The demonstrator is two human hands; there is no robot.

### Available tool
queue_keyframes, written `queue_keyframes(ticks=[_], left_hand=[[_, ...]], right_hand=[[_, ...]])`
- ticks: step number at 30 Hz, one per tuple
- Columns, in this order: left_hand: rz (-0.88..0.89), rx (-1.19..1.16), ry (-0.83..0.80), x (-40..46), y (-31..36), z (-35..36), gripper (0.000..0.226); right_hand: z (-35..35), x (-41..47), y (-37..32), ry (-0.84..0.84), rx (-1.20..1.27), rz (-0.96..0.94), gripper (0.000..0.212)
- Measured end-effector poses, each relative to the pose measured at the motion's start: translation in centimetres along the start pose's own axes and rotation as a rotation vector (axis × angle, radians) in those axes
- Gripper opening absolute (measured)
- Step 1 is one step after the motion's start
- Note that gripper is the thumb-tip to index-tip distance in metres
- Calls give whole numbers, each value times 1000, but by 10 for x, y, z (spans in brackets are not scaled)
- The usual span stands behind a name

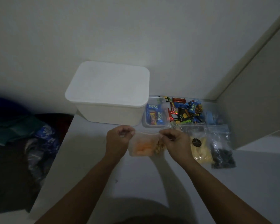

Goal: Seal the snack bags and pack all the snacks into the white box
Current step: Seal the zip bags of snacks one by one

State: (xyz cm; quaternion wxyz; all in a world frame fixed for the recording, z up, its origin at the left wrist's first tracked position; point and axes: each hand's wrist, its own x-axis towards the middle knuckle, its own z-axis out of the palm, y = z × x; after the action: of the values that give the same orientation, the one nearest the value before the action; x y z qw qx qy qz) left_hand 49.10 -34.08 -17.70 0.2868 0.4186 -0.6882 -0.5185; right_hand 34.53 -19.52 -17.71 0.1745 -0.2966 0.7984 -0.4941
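A clear zip bag with orange snacks (pixel 142 147) hangs just above the white table (pixel 90 167). My left hand (pixel 117 141) pinches its top left corner and my right hand (pixel 176 143) pinches its top right corner. The white box (pixel 108 92) stands behind with its lid on. Right of my hands lie a bag of yellow snacks (pixel 200 151) and a bag of dark snacks (pixel 222 152). Another bag with yellowish pieces (pixel 159 148) lies partly hidden behind the held bag.
A clear tub of wrapped candies (pixel 155 113) sits right of the box, beside a loose pile of wrapped chocolates (pixel 186 111). A wall stands behind and a cabinet side (pixel 257 94) at right. Dark bags (pixel 39 139) lie past the table's left edge.
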Motion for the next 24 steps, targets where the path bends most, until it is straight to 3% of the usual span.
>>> queue_keyframes(ticks=[7, 15, 24], left_hand=[[25, 59, -78, 14, 0, 6, 18], [59, 74, -34, 21, 3, 11, 22], [253, 103, -82, 20, 17, 7, 4]], right_hand=[[3, 16, -3, 7, 23, 65, 13], [1, 25, -9, -32, 61, 55, 16], [-4, 31, -13, -65, 30, 26, 17]])
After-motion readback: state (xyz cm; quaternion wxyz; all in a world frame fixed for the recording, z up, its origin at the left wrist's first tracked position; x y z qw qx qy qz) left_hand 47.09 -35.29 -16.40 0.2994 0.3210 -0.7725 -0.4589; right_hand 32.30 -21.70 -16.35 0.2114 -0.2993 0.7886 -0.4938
